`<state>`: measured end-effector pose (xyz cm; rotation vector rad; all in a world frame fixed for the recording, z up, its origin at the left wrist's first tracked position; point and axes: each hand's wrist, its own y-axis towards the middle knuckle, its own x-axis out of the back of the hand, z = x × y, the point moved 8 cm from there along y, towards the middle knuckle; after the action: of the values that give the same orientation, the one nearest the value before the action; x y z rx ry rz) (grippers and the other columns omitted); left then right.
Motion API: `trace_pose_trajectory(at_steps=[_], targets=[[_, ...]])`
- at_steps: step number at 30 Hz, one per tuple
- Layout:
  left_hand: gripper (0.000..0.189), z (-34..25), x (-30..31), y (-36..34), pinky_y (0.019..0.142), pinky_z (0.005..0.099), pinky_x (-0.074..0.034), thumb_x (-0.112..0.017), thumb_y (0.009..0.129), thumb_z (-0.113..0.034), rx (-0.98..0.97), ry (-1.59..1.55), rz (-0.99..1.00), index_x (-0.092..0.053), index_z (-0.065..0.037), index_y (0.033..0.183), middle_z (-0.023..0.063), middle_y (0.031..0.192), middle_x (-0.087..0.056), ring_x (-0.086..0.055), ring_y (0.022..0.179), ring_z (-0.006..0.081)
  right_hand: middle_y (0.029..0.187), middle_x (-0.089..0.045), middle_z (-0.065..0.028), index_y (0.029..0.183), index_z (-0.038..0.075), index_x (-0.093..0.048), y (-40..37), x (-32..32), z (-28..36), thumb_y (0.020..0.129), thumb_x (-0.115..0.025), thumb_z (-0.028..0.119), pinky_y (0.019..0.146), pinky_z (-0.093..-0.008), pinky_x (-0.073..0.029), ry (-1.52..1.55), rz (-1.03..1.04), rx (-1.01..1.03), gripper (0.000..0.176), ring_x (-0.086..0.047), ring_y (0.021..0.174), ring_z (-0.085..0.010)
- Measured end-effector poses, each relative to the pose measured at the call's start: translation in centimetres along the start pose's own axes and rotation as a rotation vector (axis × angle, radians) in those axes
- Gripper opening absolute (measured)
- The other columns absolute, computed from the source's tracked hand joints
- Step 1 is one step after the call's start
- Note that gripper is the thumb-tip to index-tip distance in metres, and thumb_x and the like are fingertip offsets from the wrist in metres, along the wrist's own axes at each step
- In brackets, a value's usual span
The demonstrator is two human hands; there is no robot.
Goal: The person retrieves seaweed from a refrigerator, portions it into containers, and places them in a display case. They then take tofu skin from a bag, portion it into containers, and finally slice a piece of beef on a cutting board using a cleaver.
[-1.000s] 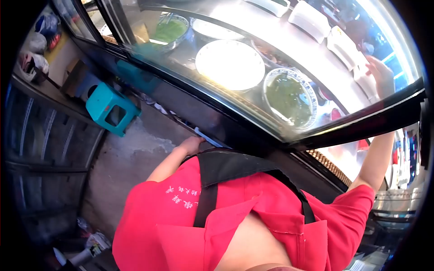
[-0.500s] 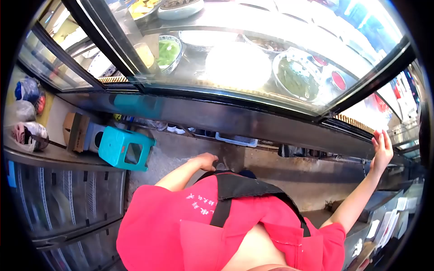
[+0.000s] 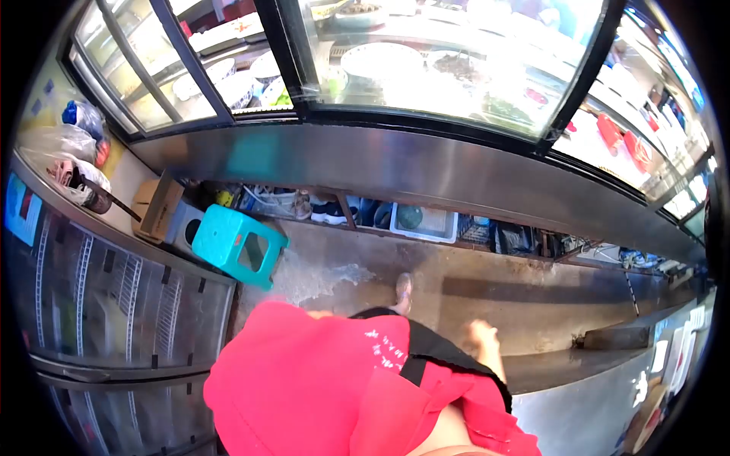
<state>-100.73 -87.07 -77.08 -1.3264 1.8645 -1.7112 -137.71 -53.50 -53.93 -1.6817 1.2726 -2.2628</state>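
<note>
My right hand [image 3: 483,333] hangs low beside my black apron [image 3: 460,357], above the floor. Motion blurs its fingers, and no object shows in it. Of my left arm, just a sliver of skin shows at the edge of the red sleeve [image 3: 266,342]; the fingers on that side are hidden. Ahead stands a glass-fronted display case [image 3: 426,163] with bowls and dishes of food behind its panes. Neither hand touches it.
A teal plastic stool [image 3: 224,242] stands at the left beside a cardboard box [image 3: 157,209]. Shoes [image 3: 332,213] and a white basket [image 3: 449,226] sit on the low shelf under the case. Glass-door fridges [image 3: 114,304] line the left side, and a metal counter [image 3: 582,414] lies at the right.
My right hand has come down from the case's right end to beside my apron. My left hand has slipped mostly out of sight behind the sleeve. The view has shifted, showing more floor.
</note>
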Motion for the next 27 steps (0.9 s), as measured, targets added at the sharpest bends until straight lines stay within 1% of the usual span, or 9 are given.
trace_pose_trajectory(at_steps=[1,4,8,11,14,17,20,23,27], targets=[[0.045,0.8,-0.8,-2.2,0.078,0.0317,-0.050,-0.067,0.074,-0.043,0.047,-0.069,0.008,-0.066,-0.011,0.105,0.0125,0.100,-0.066,-0.063,0.087,0.0207,0.108,-0.065,-0.0127,0.110,0.006,-0.065,-1.8,-3.0,2.4,0.074,-0.073,0.024,0.085,-0.0412,-0.050,0.206,0.035,-0.012,0.041,-0.065,0.091,-0.0284],[0.046,2.2,-2.3,-7.6,0.076,0.0314,-0.049,-0.066,0.076,-0.046,0.095,-0.231,0.015,-0.066,-0.010,0.105,0.0113,0.099,-0.066,-0.063,0.086,0.0200,0.100,-0.068,-0.0120,0.104,0.007,-0.069,-5.1,-15.6,3.8,0.078,-0.072,0.030,0.081,-0.0349,-0.050,1.576,-0.123,-0.132,0.034,-0.065,0.090,-0.0192],[0.048,1.8,-2.4,-11.0,0.075,0.0311,-0.049,-0.064,0.078,-0.048,0.073,-0.378,0.100,-0.066,-0.009,0.105,0.0097,0.098,-0.066,-0.062,0.085,0.0190,0.084,-0.070,-0.0117,0.092,0.007,-0.072,-13.4,-28.5,3.7,0.082,-0.067,0.034,0.075,-0.0317,-0.051,0.990,-0.056,-0.511,0.029,-0.066,0.079,-0.0179],[0.050,-1.2,-1.8,-12.5,0.073,0.0308,-0.049,-0.062,0.079,-0.051,0.026,-0.472,0.191,-0.065,-0.008,0.106,0.0085,0.097,-0.065,-0.061,0.083,0.0183,0.082,-0.068,-0.0180,0.086,0.000,-0.070,-20.0,-36.6,8.5,0.077,-0.069,0.040,0.073,-0.0341,-0.052,1.531,-0.061,-0.757,0.041,-0.068,0.079,-0.0236],[0.052,-5.5,-1.9,-13.8,0.072,0.0305,-0.049,-0.061,0.081,-0.053,-0.062,-0.513,0.268,-0.065,-0.007,0.106,0.0073,0.096,-0.065,-0.060,0.082,0.0176,0.082,-0.068,-0.0183,0.086,0.000,-0.070,-27.4,-38.7,13.7,0.076,-0.069,0.040,0.074,-0.0343,-0.052,1.550,-0.126,-0.989,0.041,-0.068,0.079,-0.0241],[0.062,-11.9,-2.6,-14.7,0.068,0.0305,-0.048,-0.056,0.082,-0.062,-0.363,-0.147,0.212,-0.062,-0.008,0.113,0.0060,0.100,-0.064,-0.059,0.081,0.0173,0.083,-0.068,-0.0185,0.086,0.000,-0.070,-32.7,-42.0,18.7,0.076,-0.069,0.039,0.074,-0.0346,-0.052,1.536,-0.164,-1.148,0.041,-0.068,0.080,-0.0246],[0.060,-14.1,-6.5,-17.9,0.073,0.0300,-0.049,-0.059,0.082,-0.056,-0.368,-0.292,0.322,-0.060,-0.008,0.118,0.0053,0.106,-0.064,-0.060,0.085,0.0173,0.083,-0.068,-0.0188,0.085,-0.001,-0.070,-38.7,-44.8,24.3,0.075,-0.069,0.039,0.074,-0.0349,-0.051,1.494,-0.149,-1.307,0.040,-0.068,0.080,-0.0251],[0.044,-10.8,-10.0,-16.3,0.072,0.0334,-0.050,-0.063,0.084,-0.044,-0.615,-0.057,0.080,-0.065,-0.008,0.107,0.0075,0.087,-0.067,-0.063,0.080,0.0171,0.083,-0.068,-0.0191,0.085,-0.001,-0.069,-44.8,-47.7,30.1,0.075,-0.070,0.038,0.074,-0.0352,-0.051,1.458,-0.096,-1.456,0.040,-0.068,0.081,-0.0256],[0.033,-3.9,-13.8,-15.6,0.073,0.0356,-0.051,-0.066,0.080,-0.032,-0.511,0.197,0.096,-0.066,-0.007,0.101,0.0129,0.086,-0.067,-0.065,0.083,0.0236,0.083,-0.068,-0.0195,0.084,-0.001,-0.069,-51.9,-52.0,38.1,0.074,-0.070,0.037,0.074,-0.0355,-0.051,1.465,-0.024,-1.645,0.040,-0.068,0.082,-0.0262]])
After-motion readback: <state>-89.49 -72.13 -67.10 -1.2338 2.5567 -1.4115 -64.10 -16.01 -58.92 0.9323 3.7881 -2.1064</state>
